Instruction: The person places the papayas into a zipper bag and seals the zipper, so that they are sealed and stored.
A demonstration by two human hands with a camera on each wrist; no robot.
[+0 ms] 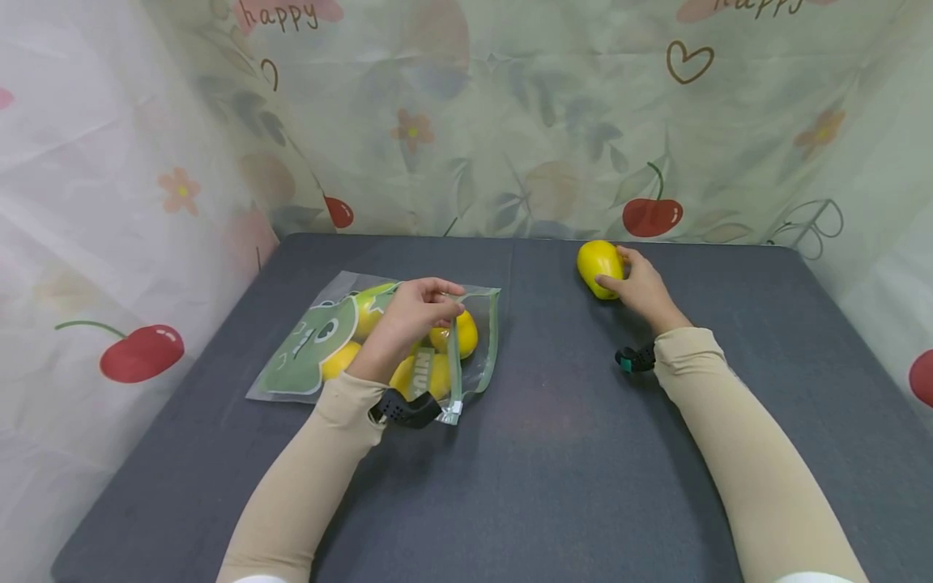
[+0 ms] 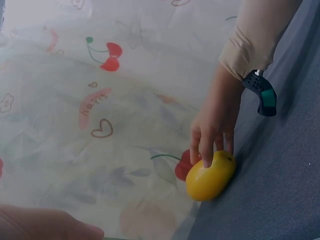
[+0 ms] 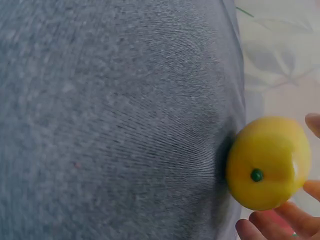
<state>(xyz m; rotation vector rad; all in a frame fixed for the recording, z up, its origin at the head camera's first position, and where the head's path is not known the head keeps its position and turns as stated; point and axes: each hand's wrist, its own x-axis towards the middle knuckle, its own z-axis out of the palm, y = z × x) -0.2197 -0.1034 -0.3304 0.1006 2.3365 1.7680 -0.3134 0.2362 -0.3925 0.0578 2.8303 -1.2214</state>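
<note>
A glossy yellow mango [image 1: 599,267] with a small green stem dot [image 3: 256,174] lies by the table's far edge. My right hand [image 1: 643,290] holds it from the right, thumb at the near side and fingers at the far side. On the left lies a clear zip bag [image 1: 477,372] with a green cartoon face, holding several yellow fruits [image 1: 440,376]. My left hand [image 1: 411,320] pinches the bag's zip edge at the right end, its wrist over the bag. The left wrist view shows only part of that hand [image 2: 45,224], not its pinch.
A dark grey cloth covers the table [image 1: 554,470]. Behind it hangs a patterned curtain [image 1: 496,121] with cherries and flowers, and more curtain closes both sides. A zip slider [image 1: 452,411] sits at the bag's near corner.
</note>
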